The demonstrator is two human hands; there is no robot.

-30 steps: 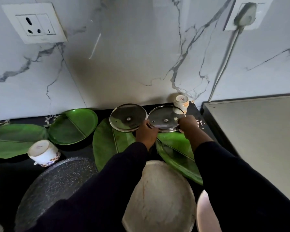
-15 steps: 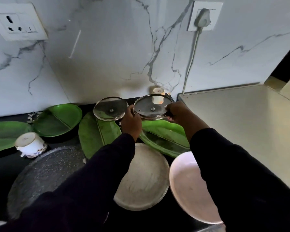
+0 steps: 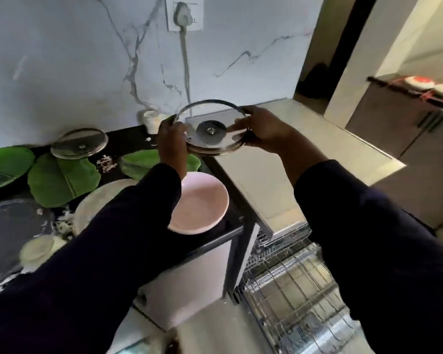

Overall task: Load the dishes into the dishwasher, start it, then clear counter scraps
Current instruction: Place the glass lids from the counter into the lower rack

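A round glass lid (image 3: 211, 116) with a metal rim and centre disc hangs in the air above the counter's right end. My left hand (image 3: 172, 139) grips its left rim and my right hand (image 3: 262, 130) grips its right rim. A second glass lid (image 3: 79, 143) lies on the black counter by the wall. Below right, the dishwasher's wire rack (image 3: 292, 284) stands pulled out. A pink plate (image 3: 200, 203), a whitish plate (image 3: 92, 208) and green leaf-shaped plates (image 3: 62, 180) lie on the counter, partly under my left sleeve.
White food scraps (image 3: 105, 162) lie among the plates. A small white cup (image 3: 151, 118) stands at the wall and another cup (image 3: 37, 249) lies near the front edge. A dark pan (image 3: 8, 226) sits at left. The dishwasher's beige top (image 3: 304, 154) is at right.
Both hands have lifted the right-hand lid off the counter and carried it up and to the right. The view has swung right, bringing the dishwasher rack into sight.
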